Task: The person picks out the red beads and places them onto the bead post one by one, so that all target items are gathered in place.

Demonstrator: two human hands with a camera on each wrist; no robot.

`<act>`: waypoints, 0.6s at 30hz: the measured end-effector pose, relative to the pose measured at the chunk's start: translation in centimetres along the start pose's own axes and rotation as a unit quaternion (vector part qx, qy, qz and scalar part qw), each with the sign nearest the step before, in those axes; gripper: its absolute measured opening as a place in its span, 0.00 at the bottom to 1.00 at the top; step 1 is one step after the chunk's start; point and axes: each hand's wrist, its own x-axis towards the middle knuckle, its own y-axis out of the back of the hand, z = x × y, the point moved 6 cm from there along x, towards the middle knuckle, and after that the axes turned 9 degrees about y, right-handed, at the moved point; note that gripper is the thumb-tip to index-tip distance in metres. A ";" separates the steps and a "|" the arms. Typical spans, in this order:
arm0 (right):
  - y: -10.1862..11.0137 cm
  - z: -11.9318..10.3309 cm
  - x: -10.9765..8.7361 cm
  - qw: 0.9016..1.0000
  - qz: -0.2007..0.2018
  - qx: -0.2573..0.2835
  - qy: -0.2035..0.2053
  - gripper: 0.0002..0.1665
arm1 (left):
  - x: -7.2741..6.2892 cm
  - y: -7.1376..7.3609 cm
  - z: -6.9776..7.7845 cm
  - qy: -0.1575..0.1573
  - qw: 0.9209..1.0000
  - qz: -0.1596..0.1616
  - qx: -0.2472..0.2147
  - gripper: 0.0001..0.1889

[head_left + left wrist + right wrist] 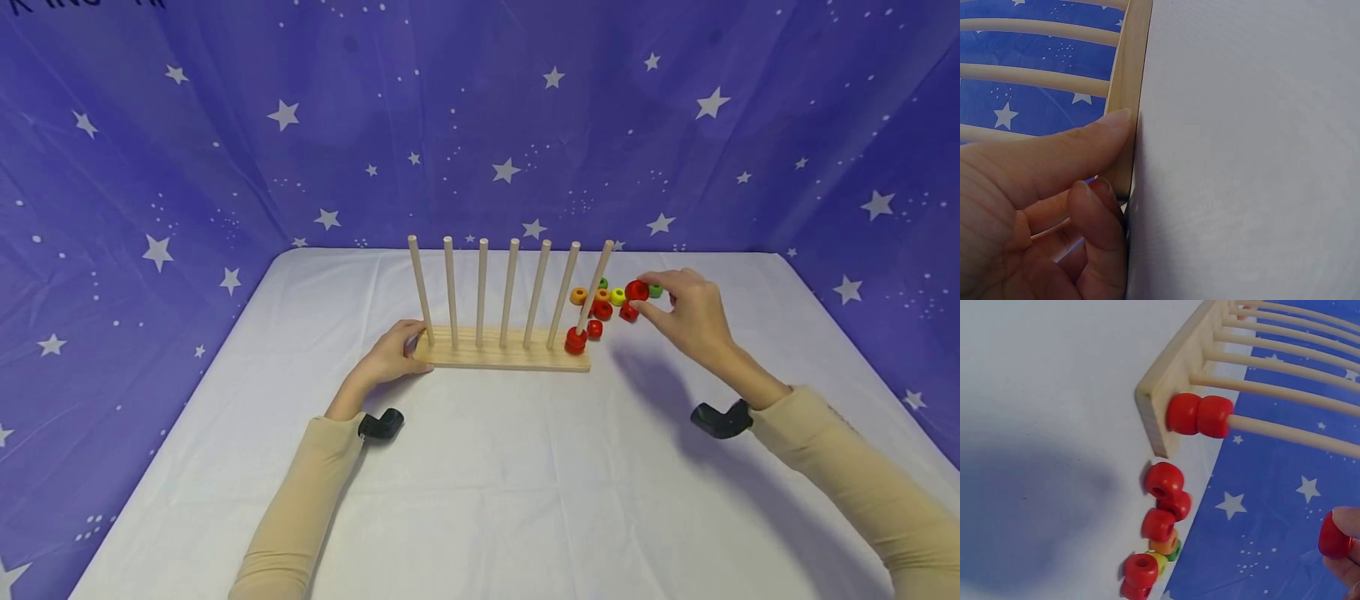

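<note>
A wooden base (502, 358) with several upright pegs stands mid-table. Two red beads (576, 341) are stacked at the bottom of its rightmost peg. My left hand (393, 352) grips the base's left end; in the left wrist view the thumb (1104, 134) lies along its front edge and the fingers curl by the end. Between thumb and fingertips my right hand (693, 317) pinches a red bead (637, 290), raised right of the pegs. The same red bead (1334, 536) shows at the right edge of the right wrist view.
Loose beads lie right of and behind the base: several red ones (602, 310), orange ones (578, 296), a yellow one (617, 297) and green ones (656, 290). A white cloth (487, 483) covers the table. Behind it hangs a purple starry curtain (465, 117).
</note>
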 end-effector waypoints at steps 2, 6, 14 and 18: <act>0.3 -0.3 0.2 1.000 0.006 0.002 -0.001 0.20 | 0.0 0.0 0.0 0.000 1.000 0.001 0.001 0.41; 0.9 -0.8 0.5 0.999 0.030 0.011 0.008 0.20 | 0.0 0.1 0.1 0.001 1.000 0.000 -0.003 0.41; 2.2 -1.9 1.3 0.995 0.089 0.036 0.037 0.20 | 0.1 0.0 0.0 0.001 1.000 -0.001 -0.006 0.41; 2.8 -2.5 1.7 0.992 0.114 0.037 0.051 0.21 | 0.1 0.0 0.0 -0.001 1.000 0.000 -0.004 0.41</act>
